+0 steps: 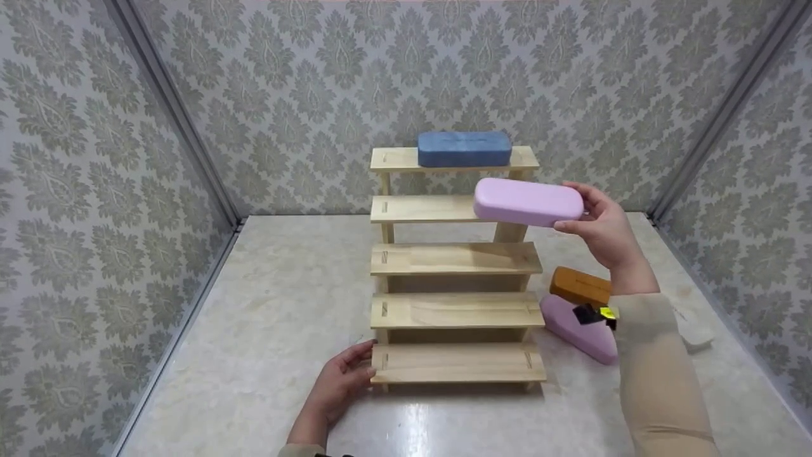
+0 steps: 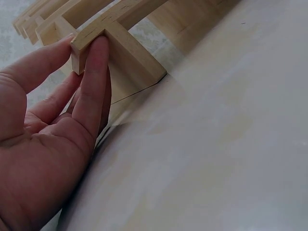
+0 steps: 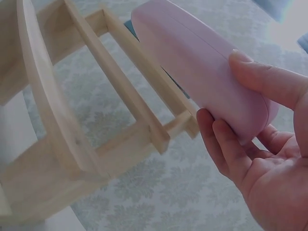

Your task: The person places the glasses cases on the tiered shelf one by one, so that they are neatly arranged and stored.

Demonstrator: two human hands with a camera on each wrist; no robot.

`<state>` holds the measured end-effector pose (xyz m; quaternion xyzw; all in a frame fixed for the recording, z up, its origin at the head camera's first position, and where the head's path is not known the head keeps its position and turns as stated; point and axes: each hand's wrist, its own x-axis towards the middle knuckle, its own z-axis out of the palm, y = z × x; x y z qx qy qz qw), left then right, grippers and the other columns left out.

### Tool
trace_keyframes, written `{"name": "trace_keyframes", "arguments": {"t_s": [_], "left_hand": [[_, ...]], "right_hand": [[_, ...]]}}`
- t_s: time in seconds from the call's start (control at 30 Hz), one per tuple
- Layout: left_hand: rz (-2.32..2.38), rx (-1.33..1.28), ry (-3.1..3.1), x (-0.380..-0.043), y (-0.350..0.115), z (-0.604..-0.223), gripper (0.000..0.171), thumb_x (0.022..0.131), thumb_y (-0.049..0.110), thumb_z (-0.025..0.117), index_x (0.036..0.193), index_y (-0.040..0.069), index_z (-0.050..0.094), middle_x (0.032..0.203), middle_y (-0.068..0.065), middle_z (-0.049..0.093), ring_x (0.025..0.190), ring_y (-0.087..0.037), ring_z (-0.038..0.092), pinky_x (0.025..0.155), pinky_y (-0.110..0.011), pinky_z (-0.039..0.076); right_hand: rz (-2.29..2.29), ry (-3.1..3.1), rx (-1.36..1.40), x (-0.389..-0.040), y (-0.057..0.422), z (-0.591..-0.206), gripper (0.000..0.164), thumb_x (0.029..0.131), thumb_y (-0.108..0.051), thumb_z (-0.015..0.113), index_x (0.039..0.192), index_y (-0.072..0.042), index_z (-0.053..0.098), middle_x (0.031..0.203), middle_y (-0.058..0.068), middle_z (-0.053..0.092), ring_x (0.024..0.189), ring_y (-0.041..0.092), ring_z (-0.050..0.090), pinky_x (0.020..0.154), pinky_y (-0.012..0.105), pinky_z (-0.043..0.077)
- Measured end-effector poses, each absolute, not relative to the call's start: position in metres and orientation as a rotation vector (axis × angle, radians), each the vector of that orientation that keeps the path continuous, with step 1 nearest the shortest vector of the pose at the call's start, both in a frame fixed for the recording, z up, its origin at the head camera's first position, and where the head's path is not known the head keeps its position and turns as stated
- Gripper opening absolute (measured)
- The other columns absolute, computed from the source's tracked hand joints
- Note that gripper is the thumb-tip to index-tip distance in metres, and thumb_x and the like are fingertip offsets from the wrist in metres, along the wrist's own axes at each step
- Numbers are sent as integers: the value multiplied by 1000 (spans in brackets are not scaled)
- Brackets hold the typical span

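Your right hand [image 1: 610, 235] grips a pink box [image 1: 528, 202], your left hand [image 1: 341, 383] the shelf [image 1: 457, 363]; your sleeve [image 1: 660, 374] partly hides something white [image 1: 698, 334].

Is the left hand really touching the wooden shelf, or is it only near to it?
Touching. The left wrist view shows it plainly: the left hand pinches a corner of the wooden shelf.

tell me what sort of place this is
Probably a small booth or staging area: patterned walls close in on three sides, grey strips run up the corners, and a wooden tiered rack stands on a pale marbled surface.
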<state>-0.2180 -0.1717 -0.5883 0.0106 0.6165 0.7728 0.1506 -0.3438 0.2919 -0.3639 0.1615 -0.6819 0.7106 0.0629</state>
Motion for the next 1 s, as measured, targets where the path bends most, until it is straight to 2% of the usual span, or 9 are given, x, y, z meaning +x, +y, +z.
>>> {"name": "trace_keyframes", "arguments": {"t_s": [0.33, 0.5, 0.73, 1.0], "left_hand": [[2205, 31, 1799, -217, -171, -588, 70, 92, 5, 72, 153, -5, 41, 132, -11, 60, 110, -14, 66, 87, -28, 60], [2206, 37, 1795, -217, -171, -586, 70, 93, 7, 72, 154, -5, 39, 134, -13, 59, 113, -14, 65, 91, -29, 60], [2229, 38, 1764, -217, -171, -587, 69, 92, 3, 71, 153, -5, 40, 130, -8, 62, 111, -15, 66, 88, -27, 59], [2225, 49, 1773, -218, -172, -587, 69, 91, 3, 72, 152, -5, 42, 129, -8, 63, 109, -15, 67, 87, -28, 60]], "right_hand": [[2108, -2219, 459, -365, 256, -357, 77, 84, 8, 78, 152, 2, 42, 131, 1, 56, 113, 15, 60, 89, 20, 59], [2060, -2292, 449, -374, 239, -354, 74, 84, 3, 80, 150, -4, 47, 136, 0, 53, 118, 16, 58, 92, 18, 57], [2172, -2260, 467, -385, 221, -352, 77, 83, 14, 73, 152, 2, 41, 135, 0, 52, 117, 15, 58, 88, 20, 58], [2143, -2306, 438, -392, 210, -352, 77, 83, 13, 73, 152, 1, 41, 135, 0, 53, 115, 12, 59, 86, 19, 57]]}}
